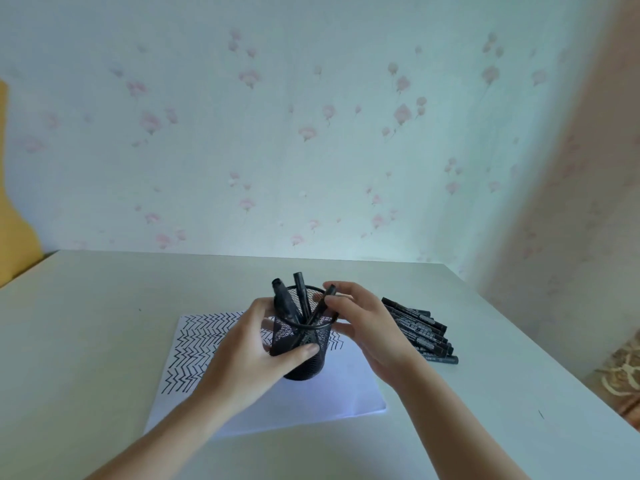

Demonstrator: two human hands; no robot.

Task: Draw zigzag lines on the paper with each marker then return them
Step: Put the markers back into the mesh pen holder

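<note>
Two bare forearms are reaching in from the near edge over the pale worktop (104, 341). A white sheet of paper (311, 396) is lying flat on it just past them, its near half blank and its far left part carrying rows of black zigzag lines (194, 344). A black mesh pen cup (304, 362) is being held over the middle of the paper, tilted slightly; whether its base is touching the sheet cannot be told. The left hand (239, 351) is wrapping round the cup's left side, its thumb pressing across the front of the mesh and its fingers curling behind. The right hand (363, 327) is sitting at the cup's right rim, its thumb and forefinger pinching the upper end of a black marker (320, 311) that is slanting down into the cup. Two more black markers (294, 299) are standing in the cup, leaning toward the far left. To the right of the paper, behind the right hand, a row of black markers (420, 329) is lying side by side on the worktop. Beyond the worktop's far edge a pale wall with pink flowers (311, 133) is rising.
</note>
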